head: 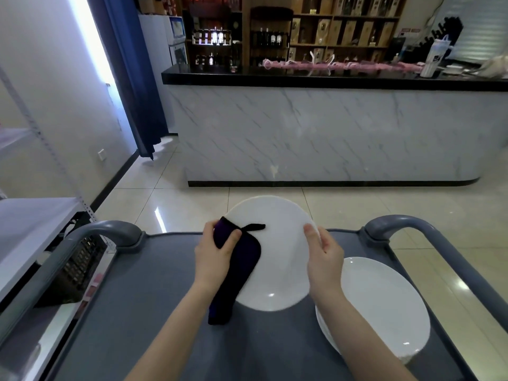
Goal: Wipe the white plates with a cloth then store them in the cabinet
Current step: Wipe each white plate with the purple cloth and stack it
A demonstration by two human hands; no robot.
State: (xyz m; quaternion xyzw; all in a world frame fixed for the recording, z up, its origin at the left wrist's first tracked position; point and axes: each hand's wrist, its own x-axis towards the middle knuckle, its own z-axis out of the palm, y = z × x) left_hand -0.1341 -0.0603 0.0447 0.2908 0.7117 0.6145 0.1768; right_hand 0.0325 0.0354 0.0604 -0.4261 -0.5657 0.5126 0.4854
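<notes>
While the white plate (pixel 277 259) sits tilted above the grey cart (pixel 154 284), I note the left hand (pixel 217 250) curled round the dark cloth (pixel 242 268) at its left rim, the right hand (pixel 324 254) pinching its right rim, and stacked plates (pixel 384 306) on the cart's right side

A grey cart (pixel 154 284) stands on a glossy tiled floor (pixel 357 207). Its flat top is edged by a low raised lip. A curved left handle (pixel 110 229) and a curved right handle (pixel 406 222), both grey, rise from its far corners. A stack of white plates (pixel 384 306) lies directly on the right side of the top, close to the right edge. Over the middle, a tilted white plate (pixel 277 259) and the hanging end of a dark cloth (pixel 242 270) come low toward the top; whether either touches it cannot be told.
</notes>
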